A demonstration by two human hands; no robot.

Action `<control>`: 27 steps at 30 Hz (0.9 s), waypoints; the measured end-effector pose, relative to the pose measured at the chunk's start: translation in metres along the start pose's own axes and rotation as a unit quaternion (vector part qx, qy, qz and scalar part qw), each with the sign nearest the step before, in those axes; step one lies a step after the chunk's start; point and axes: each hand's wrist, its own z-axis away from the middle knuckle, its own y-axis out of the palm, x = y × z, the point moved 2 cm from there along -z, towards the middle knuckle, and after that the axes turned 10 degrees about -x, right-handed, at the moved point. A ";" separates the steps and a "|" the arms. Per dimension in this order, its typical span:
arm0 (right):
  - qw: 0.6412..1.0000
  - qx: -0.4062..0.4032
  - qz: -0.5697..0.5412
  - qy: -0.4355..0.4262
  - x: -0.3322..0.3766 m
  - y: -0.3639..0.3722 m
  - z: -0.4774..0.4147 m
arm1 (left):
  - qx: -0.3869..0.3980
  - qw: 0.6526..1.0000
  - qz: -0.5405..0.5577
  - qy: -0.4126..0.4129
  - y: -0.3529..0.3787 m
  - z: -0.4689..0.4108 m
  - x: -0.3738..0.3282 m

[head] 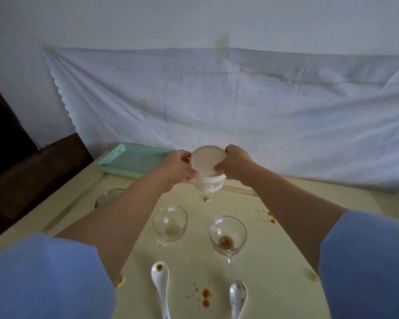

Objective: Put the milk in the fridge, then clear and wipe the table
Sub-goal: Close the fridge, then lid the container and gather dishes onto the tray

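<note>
At far centre of the worktop point(286, 261), left hand point(179, 168) and right hand point(236, 163) are gripping the lid point(206, 160) on the milk tub point(209, 184). Lid is sitting tilted; an uneven press risks tipping milk onto the cups point(227, 236).

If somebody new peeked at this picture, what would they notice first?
Probably the two hands, left hand and right hand, holding a white tub by its round lid in the middle, above the far part of the yellow table. Next, two glass cups, one almost empty and one with brown dregs, nearer the person. Brown spills sit between two white spoons at the near edge.
</note>
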 end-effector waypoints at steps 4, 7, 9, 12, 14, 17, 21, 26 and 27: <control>1.000 0.002 -0.010 0.019 0.013 0.047 -0.049 | 0.008 1.000 -0.015 -0.013 -0.019 -0.066 0.021; 0.999 0.000 -0.017 0.034 0.014 0.078 -0.086 | 0.011 0.999 -0.033 -0.004 -0.025 -0.113 0.036; 0.999 0.000 -0.019 0.047 0.011 0.099 -0.111 | 0.021 0.999 -0.040 -0.011 -0.024 -0.144 0.049; 0.998 0.001 -0.015 0.065 0.002 0.125 -0.141 | 0.038 0.998 -0.044 -0.019 -0.020 -0.178 0.067; 0.998 0.000 -0.005 0.068 -0.005 0.142 -0.161 | 0.039 0.998 -0.046 -0.023 -0.016 -0.198 0.079; 0.997 0.005 0.004 0.074 -0.014 0.160 -0.182 | 0.041 0.998 -0.045 -0.032 -0.011 -0.219 0.093; 0.995 0.014 -0.021 0.096 -0.029 0.180 -0.204 | 0.040 0.998 -0.041 -0.030 -0.001 -0.247 0.109; 0.993 0.021 -0.039 0.110 -0.036 0.193 -0.218 | 0.037 0.997 -0.065 -0.019 0.005 -0.266 0.123; 0.992 0.027 -0.044 0.112 -0.036 0.195 -0.219 | 0.034 0.997 -0.069 -0.017 0.006 -0.270 0.126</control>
